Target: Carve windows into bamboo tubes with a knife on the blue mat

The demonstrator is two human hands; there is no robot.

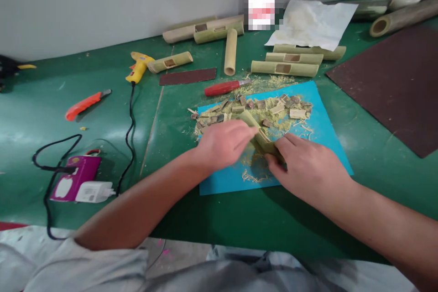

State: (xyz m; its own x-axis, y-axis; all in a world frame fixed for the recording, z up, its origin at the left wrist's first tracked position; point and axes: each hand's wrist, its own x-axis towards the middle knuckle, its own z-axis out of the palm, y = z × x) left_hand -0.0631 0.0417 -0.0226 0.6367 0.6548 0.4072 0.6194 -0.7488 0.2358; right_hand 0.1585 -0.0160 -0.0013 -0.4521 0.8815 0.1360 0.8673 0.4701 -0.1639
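A short green bamboo tube point(250, 119) with a rectangular opening cut in its side is held slanting above a blue sheet point(328, 146). My right hand point(308, 162) is wrapped round its near end. My left hand point(222, 143) is closed, its fingertips pinched on the tube beside the cut opening. Whether something small sits between those fingertips is hidden. Sawdust and bamboo chips point(297, 113) lie on the sheet under and behind the tube. Just past the sheet's far edge rests a red-handled knife point(222, 88).
More bamboo tubes point(284, 69) lie at the back, some with cut openings. On the left are a yellow glue gun point(138, 69), an orange utility knife point(84, 106) and a purple power strip point(82, 173) with a cord. A brown board point(393, 86) lies right, white paper point(311, 23) behind.
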